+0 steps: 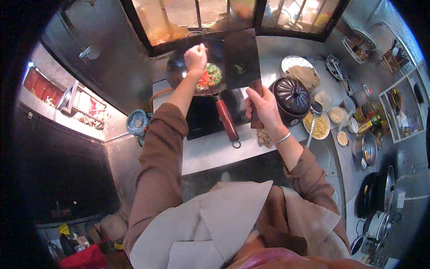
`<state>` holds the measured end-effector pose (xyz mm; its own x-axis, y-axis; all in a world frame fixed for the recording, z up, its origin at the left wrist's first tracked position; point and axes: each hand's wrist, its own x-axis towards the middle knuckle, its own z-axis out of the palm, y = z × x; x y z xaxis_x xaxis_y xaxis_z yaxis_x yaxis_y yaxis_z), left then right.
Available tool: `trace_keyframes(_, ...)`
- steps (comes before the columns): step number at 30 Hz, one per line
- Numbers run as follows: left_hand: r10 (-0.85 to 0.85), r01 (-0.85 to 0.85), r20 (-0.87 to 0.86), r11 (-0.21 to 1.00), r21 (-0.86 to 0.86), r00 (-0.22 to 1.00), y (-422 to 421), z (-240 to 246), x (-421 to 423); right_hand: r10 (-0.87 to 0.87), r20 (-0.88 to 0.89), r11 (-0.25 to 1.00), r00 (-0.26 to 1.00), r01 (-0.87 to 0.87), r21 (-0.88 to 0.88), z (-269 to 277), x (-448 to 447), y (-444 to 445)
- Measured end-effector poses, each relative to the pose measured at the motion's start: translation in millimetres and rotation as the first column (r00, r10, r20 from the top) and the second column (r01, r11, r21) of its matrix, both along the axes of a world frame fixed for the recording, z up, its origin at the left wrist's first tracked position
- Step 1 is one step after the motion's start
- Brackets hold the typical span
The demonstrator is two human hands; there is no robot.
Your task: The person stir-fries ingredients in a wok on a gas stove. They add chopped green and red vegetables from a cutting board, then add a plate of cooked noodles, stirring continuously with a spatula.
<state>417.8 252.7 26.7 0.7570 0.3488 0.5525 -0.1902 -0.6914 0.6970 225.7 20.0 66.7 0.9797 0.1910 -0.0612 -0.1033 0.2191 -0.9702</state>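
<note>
My left hand (196,60) is closed in a fist over the wok (176,69); nothing shows in it, though the inside of the fist is hidden. Chopped red and green vegetables (209,78) lie in the wok, which rests on a black cooktop (203,116). Its red handle (225,116) points toward me. My right hand (265,106) grips the wooden handle of a broad-bladed cleaver (240,50). That blade is raised beside the wok's right side, with a green leafy scrap (239,69) clinging to it.
Right of the cooktop stands a dark lidded pot (291,97). A bowl of yellow kernels (317,126) with a ladle (314,117) sits close by. Behind them is a white perforated plate (295,61) under a brown cloth (304,76). A steel pot (365,148) and bottles line the right counter.
</note>
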Motion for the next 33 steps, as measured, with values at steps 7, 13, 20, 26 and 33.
trace_keyframes(7, -0.042, 0.028, 0.054, 0.972, 0.234, 0.998, 18, 46, -13, -0.050, -0.032, 0.994, 0.998, 0.053, 0.096, -11, 13, -9)
trace_keyframes(13, -0.665, 0.590, -0.024, 0.645, 0.487, 0.747, -22, 66, -62, -0.037, -0.055, 0.992, 0.998, 0.044, 0.120, -12, 17, -5)
trace_keyframes(20, -0.680, 0.633, -0.157, 0.539, 0.556, 0.716, -44, 77, -86, -0.013, 0.009, 0.997, 1.000, 0.013, 0.073, -12, 12, 6)
trace_keyframes(26, -0.557, 0.549, -0.201, 0.574, 0.608, 0.806, -31, 65, -67, -0.002, 0.064, 1.000, 0.998, 0.001, 0.013, -13, 10, 4)
trace_keyframes(33, -0.194, 0.196, -0.108, 0.526, 0.828, 0.975, 47, 33, -19, 0.004, 0.646, 0.620, 0.763, 0.505, -0.600, -10, 4, -29)
